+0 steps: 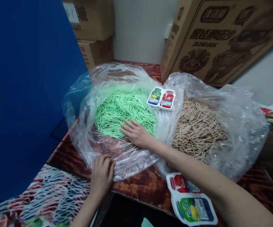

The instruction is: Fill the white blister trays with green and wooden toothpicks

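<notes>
My right hand (136, 133) lies flat with fingers spread on the near edge of a heap of green sticks (123, 110) inside an open clear plastic bag (84, 126). At the bag's near rim, my left hand (101, 175) rests by the table's front edge with its fingers curled on the plastic. A second clear bag (240, 132) to the right holds a heap of tan wooden sticks (198, 127). A bottle-shaped blister pack (161, 98) lies between the two bags at the back. Another such pack (190, 203) lies under my right forearm near the front edge.
A blue panel (25, 94) stands at the left. Cardboard boxes (212, 34) lean at the back right, more boxes (93, 31) at the back left. The dark red patterned table (141, 186) ends near me. A patterned cloth (44, 195) lies at the lower left.
</notes>
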Action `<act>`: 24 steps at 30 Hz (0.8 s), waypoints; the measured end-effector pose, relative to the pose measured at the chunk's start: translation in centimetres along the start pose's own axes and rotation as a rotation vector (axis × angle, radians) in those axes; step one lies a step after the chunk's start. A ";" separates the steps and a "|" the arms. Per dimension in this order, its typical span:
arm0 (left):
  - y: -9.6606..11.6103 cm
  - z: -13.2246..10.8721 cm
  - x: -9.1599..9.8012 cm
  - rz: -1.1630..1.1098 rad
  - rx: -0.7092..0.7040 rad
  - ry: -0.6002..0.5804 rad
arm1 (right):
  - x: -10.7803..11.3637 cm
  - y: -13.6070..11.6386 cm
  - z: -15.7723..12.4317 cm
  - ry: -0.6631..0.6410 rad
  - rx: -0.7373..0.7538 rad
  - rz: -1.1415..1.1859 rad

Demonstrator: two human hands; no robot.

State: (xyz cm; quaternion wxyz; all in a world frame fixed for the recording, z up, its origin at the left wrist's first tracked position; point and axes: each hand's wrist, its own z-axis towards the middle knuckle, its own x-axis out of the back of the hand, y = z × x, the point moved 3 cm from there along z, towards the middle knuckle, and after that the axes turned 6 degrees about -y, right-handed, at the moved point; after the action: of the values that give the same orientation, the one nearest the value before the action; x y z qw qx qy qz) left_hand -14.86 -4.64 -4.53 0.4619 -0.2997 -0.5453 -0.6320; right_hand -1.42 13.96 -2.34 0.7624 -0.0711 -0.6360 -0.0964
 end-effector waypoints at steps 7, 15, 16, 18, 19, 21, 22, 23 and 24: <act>-0.2 -0.1 -0.2 0.016 -0.032 -0.011 | 0.8 -1.5 -3.4 -0.076 -0.020 0.013; -0.4 -0.1 0.0 0.028 -0.076 -0.010 | 0.6 0.6 -3.1 -0.008 -0.094 0.023; -0.1 0.0 0.1 0.028 -0.086 -0.008 | 0.7 -0.1 -3.1 -0.002 -0.113 0.035; 1.0 0.2 0.1 0.023 -0.113 0.013 | 1.2 -2.0 -3.2 0.028 -0.171 0.068; 1.7 0.3 0.0 0.015 -0.143 0.026 | 1.7 -3.0 -3.4 0.053 -0.212 0.090; 3.3 0.4 -0.6 0.004 -0.245 0.021 | 2.8 -5.0 -4.4 0.130 -0.298 0.148; 4.1 0.5 -1.0 0.007 -0.308 -0.001 | 3.4 -5.9 -5.3 0.168 -0.347 0.185; 4.8 0.5 -1.5 0.014 -0.371 -0.027 | 4.0 -6.7 -6.5 0.201 -0.403 0.224; 5.4 0.5 -1.9 0.023 -0.413 -0.046 | 4.5 -7.2 -7.9 0.239 -0.464 0.263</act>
State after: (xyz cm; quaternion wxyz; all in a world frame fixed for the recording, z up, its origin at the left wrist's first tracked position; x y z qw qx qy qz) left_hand -9.31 -3.55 -3.87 0.3852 -0.4086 -0.4113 -0.7180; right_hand 5.24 4.85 0.59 0.8011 -0.3136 -0.4881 -0.1473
